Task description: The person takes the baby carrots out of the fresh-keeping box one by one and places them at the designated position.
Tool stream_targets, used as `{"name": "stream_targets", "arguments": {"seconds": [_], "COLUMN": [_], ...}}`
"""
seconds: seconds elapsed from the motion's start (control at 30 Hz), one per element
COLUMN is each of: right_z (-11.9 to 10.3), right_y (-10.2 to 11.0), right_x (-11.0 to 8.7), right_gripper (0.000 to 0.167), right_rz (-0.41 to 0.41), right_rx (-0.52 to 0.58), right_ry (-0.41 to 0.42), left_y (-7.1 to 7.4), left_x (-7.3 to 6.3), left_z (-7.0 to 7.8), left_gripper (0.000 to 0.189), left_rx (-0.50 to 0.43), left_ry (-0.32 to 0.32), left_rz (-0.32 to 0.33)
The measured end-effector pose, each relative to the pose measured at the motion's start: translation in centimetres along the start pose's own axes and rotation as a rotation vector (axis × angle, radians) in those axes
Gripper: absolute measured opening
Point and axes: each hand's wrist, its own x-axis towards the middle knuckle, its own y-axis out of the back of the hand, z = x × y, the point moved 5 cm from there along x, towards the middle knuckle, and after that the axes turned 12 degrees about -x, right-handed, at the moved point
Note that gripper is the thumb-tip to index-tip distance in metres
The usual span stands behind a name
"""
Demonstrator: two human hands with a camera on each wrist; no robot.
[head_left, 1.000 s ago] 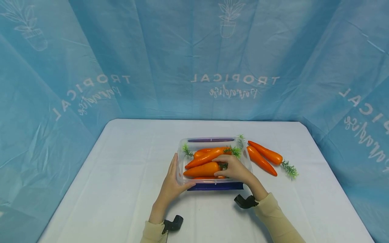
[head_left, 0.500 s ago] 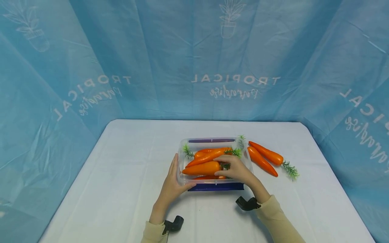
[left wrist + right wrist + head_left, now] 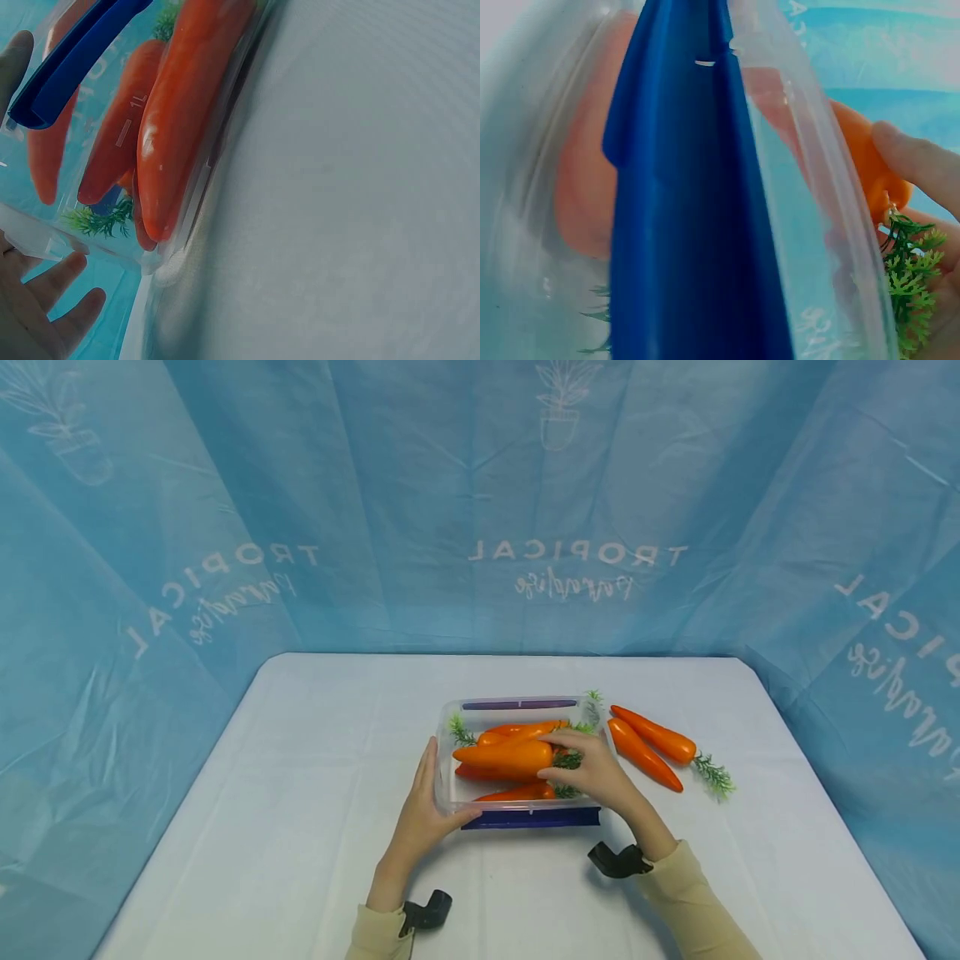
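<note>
My right hand [image 3: 588, 767] pinches an orange toy carrot [image 3: 506, 755] near its leafy top, thumb on the near side and fingers on the far side. This carrot lies level over others in a clear plastic container [image 3: 444, 777] with blue latches. Its orange end [image 3: 862, 157] and green leaves [image 3: 911, 285] show by the thumb in the right wrist view. At the container's left front corner, my left hand [image 3: 422, 820] rests with straight fingers along the side and thumb at the front rim. More carrots [image 3: 191, 112] show through the clear wall in the left wrist view.
Two loose carrots, an upper one [image 3: 660, 737] with leaves and a lower one [image 3: 643, 755], lie right of the container on the white-covered table [image 3: 330, 760]. A blue latch [image 3: 531, 818] hangs at the container's front. Blue printed curtains [image 3: 420, 485] surround the table.
My right hand has moved the carrot it pinches up and away from the container's front side, uncovering more of the carrot at the front. My left hand keeps its place.
</note>
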Motion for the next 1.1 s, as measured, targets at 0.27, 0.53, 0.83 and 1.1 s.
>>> {"name": "stream_targets", "arguments": {"seconds": [0.27, 0.53, 0.83, 1.1], "right_z": [0.0, 0.2, 1.3, 2.5], "right_y": [1.2, 2.3, 3.9, 5.9], "right_x": [-0.4, -0.7, -1.4, -2.2], "right_gripper": [0.050, 0.051, 0.047, 0.047], "right_rz": [0.012, 0.050, 0.114, 0.199], "right_rx": [0.058, 0.080, 0.078, 0.060], "right_ry": [-0.089, -0.093, -0.132, -0.204], "left_y": [0.0, 0.0, 0.0, -0.1], "left_x": [-0.1, 0.0, 0.0, 0.1], "left_z": [0.1, 0.2, 0.3, 0.1], "left_gripper": [0.117, 0.118, 0.119, 0.118], "left_rx": [-0.016, -0.015, 0.002, -0.011], "left_ry": [0.010, -0.005, -0.014, -0.007], "left_rz": [0.002, 0.008, 0.006, 0.010]}}
